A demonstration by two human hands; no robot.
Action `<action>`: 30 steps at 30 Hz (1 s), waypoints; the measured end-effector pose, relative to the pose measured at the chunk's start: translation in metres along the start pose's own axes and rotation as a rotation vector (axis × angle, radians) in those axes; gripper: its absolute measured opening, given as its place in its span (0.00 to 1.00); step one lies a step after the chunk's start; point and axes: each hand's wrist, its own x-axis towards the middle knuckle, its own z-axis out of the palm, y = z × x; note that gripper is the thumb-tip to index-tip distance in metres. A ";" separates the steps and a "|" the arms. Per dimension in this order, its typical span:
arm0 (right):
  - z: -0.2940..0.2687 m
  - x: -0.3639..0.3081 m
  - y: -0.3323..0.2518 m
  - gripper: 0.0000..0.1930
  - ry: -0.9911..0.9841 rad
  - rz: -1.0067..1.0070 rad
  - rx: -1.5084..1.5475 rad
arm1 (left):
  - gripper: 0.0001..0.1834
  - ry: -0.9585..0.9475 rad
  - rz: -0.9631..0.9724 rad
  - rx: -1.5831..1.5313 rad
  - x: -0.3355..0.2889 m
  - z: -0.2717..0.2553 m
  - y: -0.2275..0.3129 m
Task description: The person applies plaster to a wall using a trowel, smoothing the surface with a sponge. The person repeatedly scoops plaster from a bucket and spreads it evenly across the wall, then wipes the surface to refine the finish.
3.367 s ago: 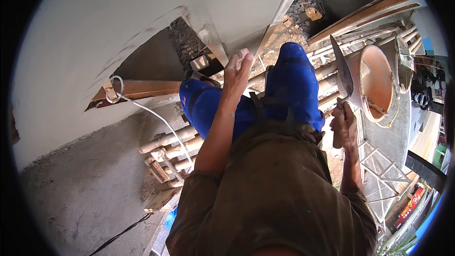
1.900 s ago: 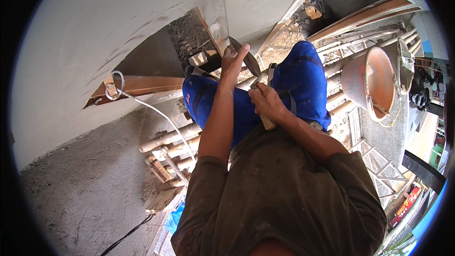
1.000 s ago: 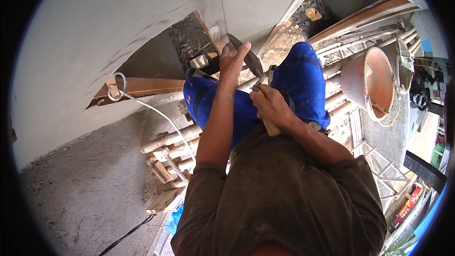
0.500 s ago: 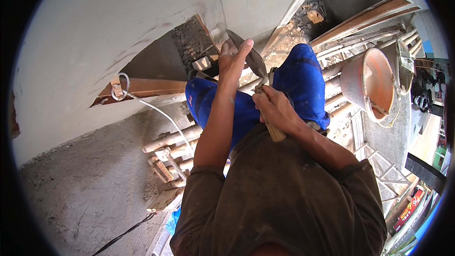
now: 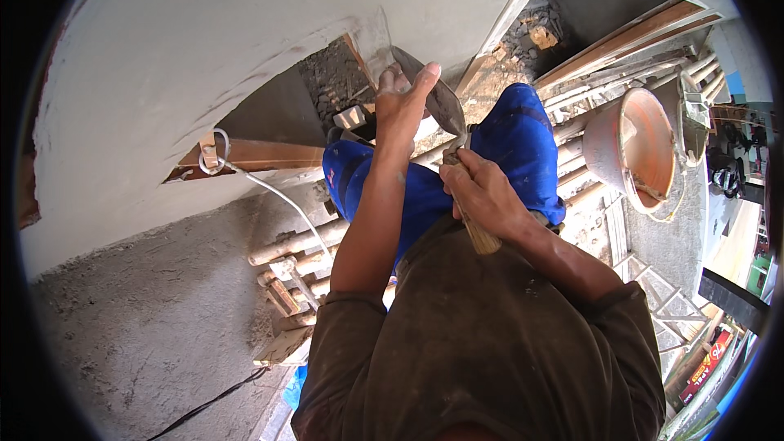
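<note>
My right hand (image 5: 483,189) is wrapped round the wooden handle of a trowel (image 5: 445,106), in front of my body. The handle's butt end sticks out below my fist. From there the grey metal blade slants up and left toward the white wall (image 5: 269,8). My left hand (image 5: 398,106) is raised beside the blade, its thumb spread from the fingers and overlapping the blade's edge. The fingers are bent and point to the wall; I see nothing held in them. Whether they touch the blade I cannot tell.
Two triangular openings in the wall show rubble (image 5: 331,77) and wooden boards (image 5: 265,153). A white cable (image 5: 273,193) loops from the left board. Bamboo poles (image 5: 298,247) lie under my legs. At right sits a mortar-stained bucket (image 5: 604,143), with a metal lattice frame (image 5: 661,298) below it.
The trowel's handle and my right hand have shifted slightly right and down, while the blade's tip stays near the same spot. My left hand stays beside the blade. The view has moved a little.
</note>
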 end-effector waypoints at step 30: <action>-0.002 -0.034 -0.041 0.19 0.039 -0.098 0.064 | 0.55 0.015 0.167 0.053 -0.015 0.003 0.052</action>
